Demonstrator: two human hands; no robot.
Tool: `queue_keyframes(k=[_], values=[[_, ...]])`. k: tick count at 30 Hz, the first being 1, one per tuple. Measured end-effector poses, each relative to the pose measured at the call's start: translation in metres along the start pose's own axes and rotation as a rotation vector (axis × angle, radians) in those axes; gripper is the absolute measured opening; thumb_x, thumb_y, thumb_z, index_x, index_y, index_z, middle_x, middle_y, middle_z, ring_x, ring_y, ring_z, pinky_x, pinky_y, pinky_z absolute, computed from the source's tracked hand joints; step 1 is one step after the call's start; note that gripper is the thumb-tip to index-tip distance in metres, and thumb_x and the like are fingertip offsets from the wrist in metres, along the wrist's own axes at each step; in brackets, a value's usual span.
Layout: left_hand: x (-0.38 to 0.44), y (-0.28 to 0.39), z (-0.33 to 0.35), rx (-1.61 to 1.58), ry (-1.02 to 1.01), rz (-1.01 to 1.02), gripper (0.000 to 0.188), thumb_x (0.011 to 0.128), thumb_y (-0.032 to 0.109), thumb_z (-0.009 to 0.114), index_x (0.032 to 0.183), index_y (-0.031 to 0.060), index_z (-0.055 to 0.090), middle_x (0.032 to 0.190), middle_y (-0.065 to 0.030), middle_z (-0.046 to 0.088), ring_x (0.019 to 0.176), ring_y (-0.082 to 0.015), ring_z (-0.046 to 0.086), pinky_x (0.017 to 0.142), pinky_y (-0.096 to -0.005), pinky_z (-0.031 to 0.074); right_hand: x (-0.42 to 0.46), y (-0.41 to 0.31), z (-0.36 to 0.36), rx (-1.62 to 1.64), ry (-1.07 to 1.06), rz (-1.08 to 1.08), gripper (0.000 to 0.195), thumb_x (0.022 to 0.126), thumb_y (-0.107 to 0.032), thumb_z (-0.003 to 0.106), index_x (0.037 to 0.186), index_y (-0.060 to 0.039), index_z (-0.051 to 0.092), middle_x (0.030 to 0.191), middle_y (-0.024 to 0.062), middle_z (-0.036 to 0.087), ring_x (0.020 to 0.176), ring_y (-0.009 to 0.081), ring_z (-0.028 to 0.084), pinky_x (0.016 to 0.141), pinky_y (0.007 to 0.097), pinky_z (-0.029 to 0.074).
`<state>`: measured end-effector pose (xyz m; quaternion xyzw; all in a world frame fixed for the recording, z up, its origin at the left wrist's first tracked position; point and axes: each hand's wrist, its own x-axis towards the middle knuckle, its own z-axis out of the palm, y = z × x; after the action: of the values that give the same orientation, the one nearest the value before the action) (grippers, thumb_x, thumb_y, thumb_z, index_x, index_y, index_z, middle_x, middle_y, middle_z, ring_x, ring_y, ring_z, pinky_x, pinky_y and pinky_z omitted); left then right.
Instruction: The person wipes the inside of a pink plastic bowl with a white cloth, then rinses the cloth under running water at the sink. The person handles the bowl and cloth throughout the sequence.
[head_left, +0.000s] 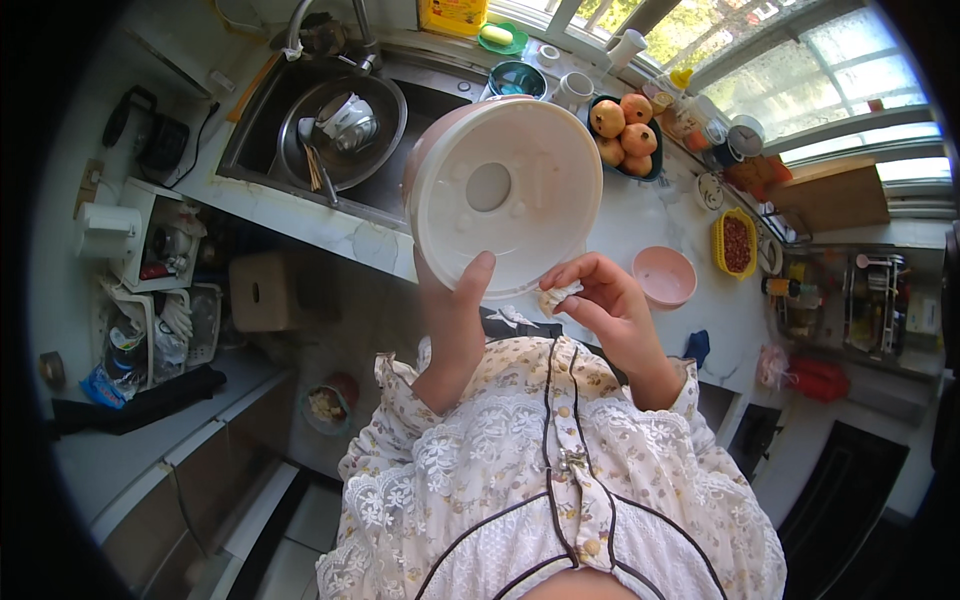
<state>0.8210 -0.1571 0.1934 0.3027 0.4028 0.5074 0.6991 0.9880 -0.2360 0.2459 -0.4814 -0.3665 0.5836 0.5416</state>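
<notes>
A large pale plastic bowl-shaped vessel (529, 157) is tilted, so its hollow inside faces me. Its outer wall is pink, and a round grey disc (488, 187) sits in the middle of its base. My left hand (461, 319) grips the lower left of its rim, thumb over the edge and the other fingers hidden behind. Between the thumb and fingers of my right hand (611, 311) is a crumpled whitish wad (559, 297), perhaps tissue or cloth, close to the rim's lower right. Whether the wad touches the rim I cannot tell.
The sink (247, 142) at upper left holds a steel basin (401, 112) with dishes. Pomegranates (638, 139) fill a dark container behind the vessel. A pink bowl (664, 276) and a yellow basket (735, 244) of red pieces stand rightward. A stool (262, 292) is below the counter.
</notes>
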Motion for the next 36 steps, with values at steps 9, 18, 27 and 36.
queue_keyframes(k=[9, 18, 27, 36], values=[[-0.002, 0.002, 0.001, -0.026, 0.031, -0.029, 0.068, 0.085, 0.009, 0.065, 0.145, -0.0023, 0.035, 0.137, -0.0151, 0.05, 0.124, -0.0232, 0.051, 0.107, -0.0355, 0.039, -0.006, 0.001, 0.006, 0.043, 0.062, 0.056, 0.022, 0.094, -0.001, 0.063, 0.116, 0.0009, 0.058, 0.11, 0.003, 0.062, 0.098, 0.0075, 0.059, 0.085, 0.0233, 0.05], [-0.005, 0.003, 0.002, -0.025, 0.037, -0.025, 0.063, 0.086, 0.011, 0.067, 0.141, -0.0018, 0.038, 0.134, -0.0141, 0.052, 0.121, -0.0219, 0.053, 0.105, -0.035, 0.041, -0.007, -0.001, 0.008, 0.023, 0.007, 0.068, 0.02, 0.094, 0.004, 0.061, 0.114, 0.0031, 0.061, 0.112, 0.0049, 0.064, 0.101, 0.0093, 0.061, 0.088, 0.0247, 0.05], [-0.006, 0.003, 0.002, 0.012, 0.026, -0.01, 0.064, 0.087, 0.015, 0.069, 0.14, -0.0014, 0.038, 0.13, -0.0141, 0.054, 0.118, -0.0206, 0.054, 0.103, -0.0343, 0.042, -0.013, -0.004, 0.01, 0.0, 0.071, 0.085, 0.016, 0.092, 0.004, 0.06, 0.107, 0.0024, 0.059, 0.106, 0.0052, 0.063, 0.095, 0.0107, 0.063, 0.084, 0.0251, 0.052], [-0.008, 0.001, 0.004, 0.011, -0.018, -0.013, 0.064, 0.087, 0.017, 0.068, 0.14, -0.0008, 0.037, 0.131, -0.0151, 0.051, 0.119, -0.022, 0.052, 0.102, -0.0355, 0.043, -0.012, 0.002, 0.027, -0.574, 0.348, -0.182, 0.023, 0.085, 0.004, 0.069, 0.107, 0.0004, 0.063, 0.101, 0.007, 0.066, 0.088, 0.0135, 0.064, 0.074, 0.0264, 0.052]])
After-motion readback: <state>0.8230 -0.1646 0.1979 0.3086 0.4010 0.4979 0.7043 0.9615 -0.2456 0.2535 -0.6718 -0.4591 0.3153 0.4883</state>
